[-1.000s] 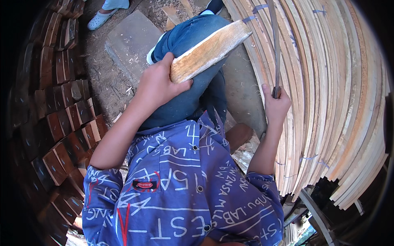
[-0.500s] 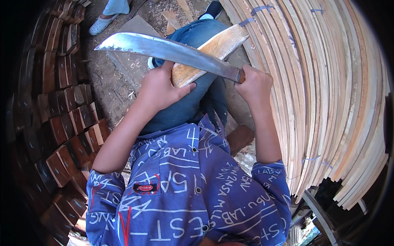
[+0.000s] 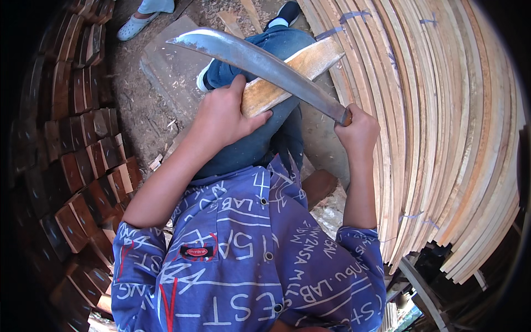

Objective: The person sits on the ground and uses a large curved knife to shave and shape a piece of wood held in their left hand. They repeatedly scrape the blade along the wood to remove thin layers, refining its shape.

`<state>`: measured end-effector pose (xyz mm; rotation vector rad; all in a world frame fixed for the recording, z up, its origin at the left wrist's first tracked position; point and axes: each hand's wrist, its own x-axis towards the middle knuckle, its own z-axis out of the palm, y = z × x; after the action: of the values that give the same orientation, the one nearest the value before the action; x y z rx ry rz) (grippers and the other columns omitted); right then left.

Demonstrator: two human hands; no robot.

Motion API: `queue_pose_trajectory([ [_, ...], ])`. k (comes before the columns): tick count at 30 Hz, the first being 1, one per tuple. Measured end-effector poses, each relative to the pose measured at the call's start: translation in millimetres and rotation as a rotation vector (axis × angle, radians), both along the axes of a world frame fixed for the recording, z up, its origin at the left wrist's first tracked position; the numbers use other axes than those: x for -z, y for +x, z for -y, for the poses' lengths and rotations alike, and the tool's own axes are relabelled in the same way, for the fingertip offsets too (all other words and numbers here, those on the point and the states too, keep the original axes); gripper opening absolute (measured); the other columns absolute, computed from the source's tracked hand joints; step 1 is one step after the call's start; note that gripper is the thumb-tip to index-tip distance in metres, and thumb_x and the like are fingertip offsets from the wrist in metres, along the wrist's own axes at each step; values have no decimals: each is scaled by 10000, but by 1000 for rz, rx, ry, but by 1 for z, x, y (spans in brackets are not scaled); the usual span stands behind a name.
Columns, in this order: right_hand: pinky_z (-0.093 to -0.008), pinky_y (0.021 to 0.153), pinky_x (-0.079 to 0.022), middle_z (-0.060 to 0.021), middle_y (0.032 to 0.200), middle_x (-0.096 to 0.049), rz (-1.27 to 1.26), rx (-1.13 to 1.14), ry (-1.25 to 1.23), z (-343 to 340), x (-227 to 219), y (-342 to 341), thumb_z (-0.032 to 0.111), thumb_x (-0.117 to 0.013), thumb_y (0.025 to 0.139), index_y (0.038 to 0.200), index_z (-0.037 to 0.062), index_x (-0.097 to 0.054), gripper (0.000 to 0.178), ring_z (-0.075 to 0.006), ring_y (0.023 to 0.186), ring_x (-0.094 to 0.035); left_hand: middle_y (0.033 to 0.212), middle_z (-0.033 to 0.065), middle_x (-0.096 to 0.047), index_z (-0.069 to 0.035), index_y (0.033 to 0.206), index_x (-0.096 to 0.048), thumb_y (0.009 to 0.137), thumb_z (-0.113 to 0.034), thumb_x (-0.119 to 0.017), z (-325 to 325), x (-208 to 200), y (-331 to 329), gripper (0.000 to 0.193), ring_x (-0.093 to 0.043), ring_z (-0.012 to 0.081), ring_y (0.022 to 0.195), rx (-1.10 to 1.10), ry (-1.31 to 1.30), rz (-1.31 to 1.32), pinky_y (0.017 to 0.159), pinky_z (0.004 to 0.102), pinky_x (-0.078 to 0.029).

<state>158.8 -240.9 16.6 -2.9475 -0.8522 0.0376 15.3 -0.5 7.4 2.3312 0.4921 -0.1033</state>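
Nearest, a blue shirt (image 3: 243, 265) with white lettering, filling the lower middle of the view, both bare forearms rising out of its short sleeves.

Higher, the left hand (image 3: 224, 119) wrapped around the near end of a pale wooden slat (image 3: 293, 74), thumb over the top face, fingers curled beneath. Slat slanting up and to the right across a knee in blue jeans (image 3: 260, 138), far end lying near the stacked boards.

To the right, the right hand (image 3: 358, 128) closed in a fist on the handle of a long curved blade (image 3: 260, 61); handle itself almost wholly hidden inside the fist. Blade running up and leftward from that fist, crossing over the slat just past the left thumb, tip ending above the concrete slab (image 3: 171, 72). Whether edge and wood touch: cannot tell from here.

Down the right side, a tall bundle of thin pale boards (image 3: 442, 138), curving with the lens, tied here and there with blue string. On the left, rows of short dark wood blocks (image 3: 83, 166) stacked on end in shadow.

Farther off, dirt ground strewn with chips (image 3: 149, 122) around the slab. At the top edge, a dark shoe (image 3: 287, 11) beyond the knee and, left of it, another person's foot in a light clog (image 3: 133, 26).
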Motion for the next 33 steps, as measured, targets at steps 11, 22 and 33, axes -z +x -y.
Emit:
queue_pose_trajectory([
  [11, -405, 570, -487, -106, 710, -662, -31, -131, 28, -28, 3, 7, 144, -696, 619, 758, 88, -663, 154, -304, 657, -650, 746, 251, -645, 25, 1239, -496, 702, -424, -747, -1, 1, -5, 743, -653, 418, 740, -16, 30, 21, 699, 456, -527],
  [22, -390, 559, -478, -108, 679, -649, 58, -67, -54, -11, 1, 16, 152, -704, 628, 754, 100, -660, 144, -301, 634, -643, 822, 243, -652, -7, 1091, -532, 691, -425, -762, -1, 8, -6, 623, -651, 413, 794, -43, -35, 48, 713, 470, -526],
  [33, -298, 493, -345, -10, 534, -435, -175, 583, 390, 84, 8, 51, 173, -728, 790, 591, 56, -465, 350, -98, 502, -399, 716, 255, -609, -1, 887, -506, 685, -410, -759, -14, 2, -3, 522, -629, 445, 748, -43, -81, 34, 670, 468, -501],
])
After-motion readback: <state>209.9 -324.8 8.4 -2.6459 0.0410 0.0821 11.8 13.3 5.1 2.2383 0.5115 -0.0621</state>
